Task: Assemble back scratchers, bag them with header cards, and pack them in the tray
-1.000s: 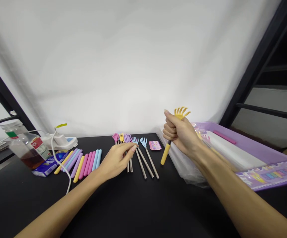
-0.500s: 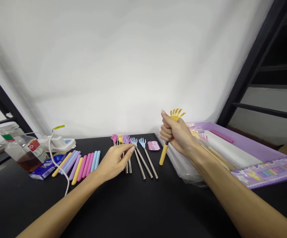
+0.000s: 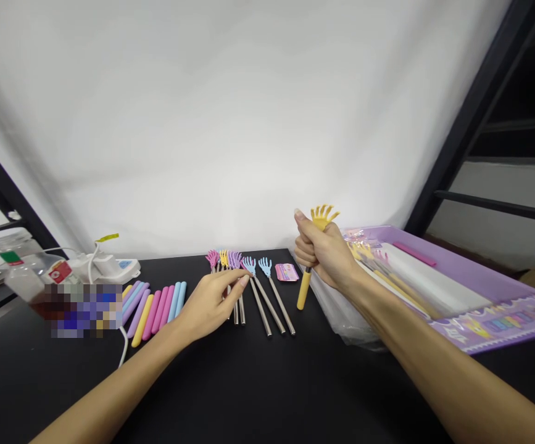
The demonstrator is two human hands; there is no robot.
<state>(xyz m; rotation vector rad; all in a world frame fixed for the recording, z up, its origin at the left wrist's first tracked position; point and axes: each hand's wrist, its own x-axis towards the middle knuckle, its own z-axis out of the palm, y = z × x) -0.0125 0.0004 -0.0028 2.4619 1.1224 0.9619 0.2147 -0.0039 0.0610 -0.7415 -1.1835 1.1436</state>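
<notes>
My right hand (image 3: 320, 250) is wrapped round a yellow back scratcher (image 3: 323, 216), held upright above the table. Its claw shows over my fist and its yellow handle (image 3: 304, 290) sticks out below. My left hand (image 3: 214, 302) hovers at or rests on a row of back scratchers, fingers loosely stretched and the thumb apart; whether it touches them I cannot tell. Two blue-clawed scratchers (image 3: 266, 266) with bare metal rods lie to its right. Pink claws (image 3: 212, 258), yellow claws (image 3: 223, 258) and purple claws (image 3: 234, 259) show behind it, their rods partly hidden.
Pink, yellow, purple and blue handle tubes (image 3: 160, 308) lie at left. A jar (image 3: 21, 271), a power strip (image 3: 126, 269) and a white cable are beyond. A pink card (image 3: 286, 272) lies near a purple display box (image 3: 461, 277) with scratchers and plastic film (image 3: 341, 314).
My right hand has shifted slightly left with the yellow back scratcher, whose claw now faces more toward me. My left hand has barely moved.
</notes>
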